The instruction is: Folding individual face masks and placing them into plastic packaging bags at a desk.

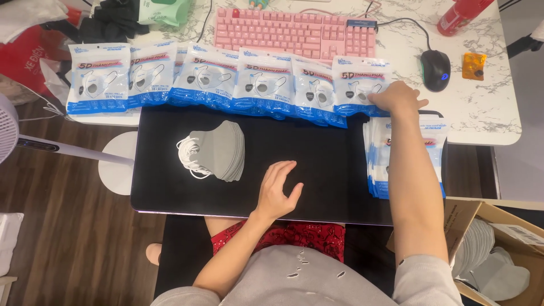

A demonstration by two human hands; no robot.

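Observation:
My right hand (398,97) reaches forward and rests on the rightmost packet of a row of blue-and-white mask packets (226,82) lined along the white table's front edge. My left hand (277,190) lies flat, fingers spread, on a black board (317,164) across my lap, holding nothing. A stack of grey face masks (222,150) with white ear loops sits on the board, left of that hand. A pile of empty blue-and-white bags (378,156) lies on the board's right side, partly under my right forearm.
A pink keyboard (294,31), black mouse (435,69), small orange packet (474,66) and red bottle (462,14) sit on the marble-patterned table (493,107). A cardboard box (498,249) with grey masks stands at lower right. A white fan stand (116,161) is at left on the wood floor.

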